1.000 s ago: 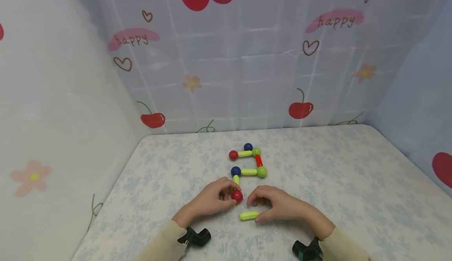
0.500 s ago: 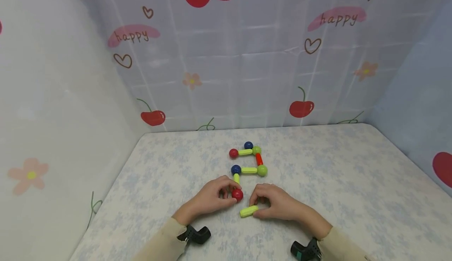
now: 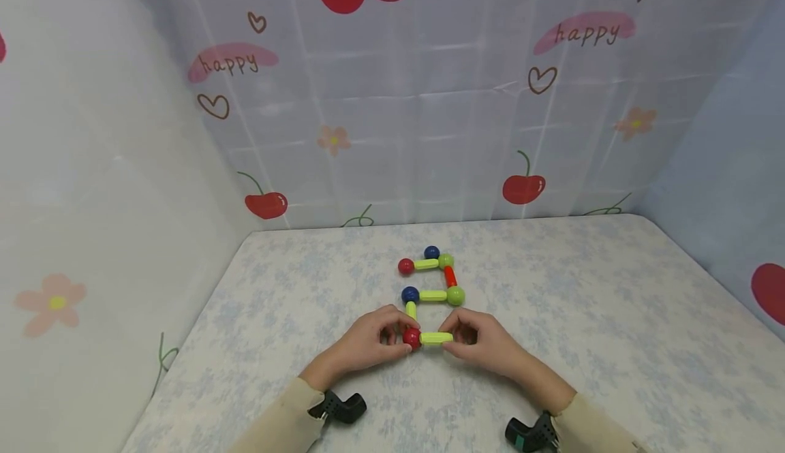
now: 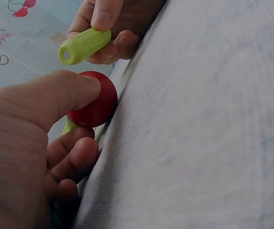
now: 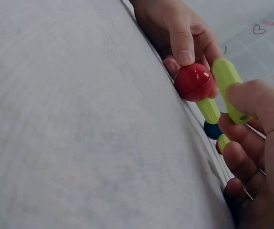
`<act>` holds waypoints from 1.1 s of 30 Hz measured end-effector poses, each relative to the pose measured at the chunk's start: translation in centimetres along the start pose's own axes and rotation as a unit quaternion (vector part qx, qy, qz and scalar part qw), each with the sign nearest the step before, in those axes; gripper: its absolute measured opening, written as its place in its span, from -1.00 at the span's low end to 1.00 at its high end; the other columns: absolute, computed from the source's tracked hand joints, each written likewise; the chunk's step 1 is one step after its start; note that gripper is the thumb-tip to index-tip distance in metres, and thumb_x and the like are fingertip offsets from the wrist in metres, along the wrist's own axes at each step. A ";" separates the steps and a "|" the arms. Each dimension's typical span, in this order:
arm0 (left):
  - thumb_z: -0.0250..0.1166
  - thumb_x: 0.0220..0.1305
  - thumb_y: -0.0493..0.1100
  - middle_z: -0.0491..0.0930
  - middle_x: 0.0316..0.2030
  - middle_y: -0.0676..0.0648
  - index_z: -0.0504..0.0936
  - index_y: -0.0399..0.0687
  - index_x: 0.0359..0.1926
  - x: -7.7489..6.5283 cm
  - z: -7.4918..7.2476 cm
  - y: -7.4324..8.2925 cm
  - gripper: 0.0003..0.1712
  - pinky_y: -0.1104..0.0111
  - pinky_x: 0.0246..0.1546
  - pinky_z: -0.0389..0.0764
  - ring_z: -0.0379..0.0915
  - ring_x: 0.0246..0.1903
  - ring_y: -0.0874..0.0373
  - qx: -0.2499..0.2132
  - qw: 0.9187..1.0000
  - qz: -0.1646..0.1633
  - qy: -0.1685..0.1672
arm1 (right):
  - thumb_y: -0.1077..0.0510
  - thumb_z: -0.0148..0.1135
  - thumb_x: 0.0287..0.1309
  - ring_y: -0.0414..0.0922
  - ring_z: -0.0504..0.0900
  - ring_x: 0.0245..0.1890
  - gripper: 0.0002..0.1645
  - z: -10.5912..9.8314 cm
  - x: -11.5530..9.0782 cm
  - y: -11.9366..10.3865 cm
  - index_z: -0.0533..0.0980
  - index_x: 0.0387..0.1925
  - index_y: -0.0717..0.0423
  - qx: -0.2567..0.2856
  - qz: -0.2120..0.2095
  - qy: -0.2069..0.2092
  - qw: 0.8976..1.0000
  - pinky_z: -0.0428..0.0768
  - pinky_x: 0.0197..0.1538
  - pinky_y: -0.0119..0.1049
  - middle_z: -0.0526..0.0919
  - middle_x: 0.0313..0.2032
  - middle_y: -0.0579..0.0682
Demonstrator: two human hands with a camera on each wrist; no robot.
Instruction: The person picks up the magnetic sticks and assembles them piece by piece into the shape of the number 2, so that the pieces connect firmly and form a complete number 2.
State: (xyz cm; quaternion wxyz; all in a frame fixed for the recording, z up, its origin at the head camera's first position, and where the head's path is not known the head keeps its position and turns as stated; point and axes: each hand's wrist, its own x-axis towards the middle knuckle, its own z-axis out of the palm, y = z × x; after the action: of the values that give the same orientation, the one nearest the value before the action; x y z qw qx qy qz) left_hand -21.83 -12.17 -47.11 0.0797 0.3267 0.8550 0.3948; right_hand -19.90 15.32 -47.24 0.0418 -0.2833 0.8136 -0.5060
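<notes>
My left hand (image 3: pixel 375 337) pinches a shiny red ball (image 3: pixel 411 338) between thumb and fingers on the table. A lime-green rod runs from that ball back to a dark blue ball (image 3: pixel 410 294). My right hand (image 3: pixel 481 344) grips a loose-ended lime-green ribbed rod (image 3: pixel 436 338) by its right end, thumb on the near side. In the head view the rod lies level, its left end right at the red ball. The left wrist view shows the held rod (image 4: pixel 86 46) with a round metal spot in its end, close to the ball.
Beyond the hands the linked chain continues: a lime-green rod (image 3: pixel 433 295), a green ball (image 3: pixel 456 295), a red rod (image 3: pixel 450 276), another green ball (image 3: pixel 446 261), then a far red ball (image 3: pixel 406 266) and blue ball (image 3: pixel 432 253). A patterned curtain (image 3: pixel 392 133) hangs behind the table.
My right hand has taken hold of the lime-green rod from the table and moved it away from me, up to the red ball. The left hand has stayed on the ball.
</notes>
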 end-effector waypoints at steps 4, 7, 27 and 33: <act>0.40 0.27 -0.03 0.53 -0.23 0.17 0.62 0.34 0.05 0.1 0.0 0.0 -0.66 0.49 -0.34 0.51 0.44 -0.41 0.40 0.002 1.000 0.005 0.000 | 0.15 0.41 0.18 -0.31 0.41 -0.53 -0.83 0.0 0.0 0.1 0.60 -0.19 -0.07 -0.012 0.004 0.050 0.999 0.46 -0.47 -0.41 0.55 -0.46 -0.10; 0.40 0.27 -0.03 0.52 -0.24 0.18 0.62 0.34 0.05 0.1 0.0 0.1 -0.66 0.49 -0.33 0.51 0.44 -0.41 0.39 0.006 1.000 0.004 0.000 | 0.15 0.41 0.19 -0.30 0.41 -0.54 -0.83 0.0 0.0 0.1 0.61 -0.18 -0.06 -0.019 0.010 0.070 0.997 0.46 -0.47 -0.41 0.56 -0.47 -0.10; 0.41 0.26 -0.02 0.53 -0.23 0.17 0.62 0.32 0.05 -0.1 0.2 -0.1 -0.67 0.50 -0.34 0.52 0.44 -0.41 0.41 0.002 1.000 0.011 -0.006 | 0.10 0.40 0.21 -0.32 0.39 -0.52 -0.84 -0.1 0.0 0.4 0.60 -0.18 -0.09 -0.042 0.035 0.020 0.998 0.43 -0.45 -0.42 0.51 -0.47 -0.15; 0.41 0.26 -0.04 0.53 -0.23 0.19 0.62 0.36 0.04 0.0 0.0 -0.1 -0.66 0.50 -0.35 0.53 0.45 -0.42 0.40 0.007 1.000 0.012 0.002 | 0.08 0.40 0.21 -0.33 0.39 -0.52 -0.85 -0.3 0.2 0.4 0.60 -0.19 -0.11 -0.046 0.020 0.003 0.999 0.43 -0.44 -0.43 0.53 -0.46 -0.16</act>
State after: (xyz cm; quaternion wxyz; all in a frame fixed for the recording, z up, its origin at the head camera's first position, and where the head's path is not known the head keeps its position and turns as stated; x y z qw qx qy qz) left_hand -21.87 -12.23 -47.22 0.0712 0.3370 0.8538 0.3905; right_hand -20.37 15.59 -47.39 0.0362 -0.2665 0.8419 -0.4679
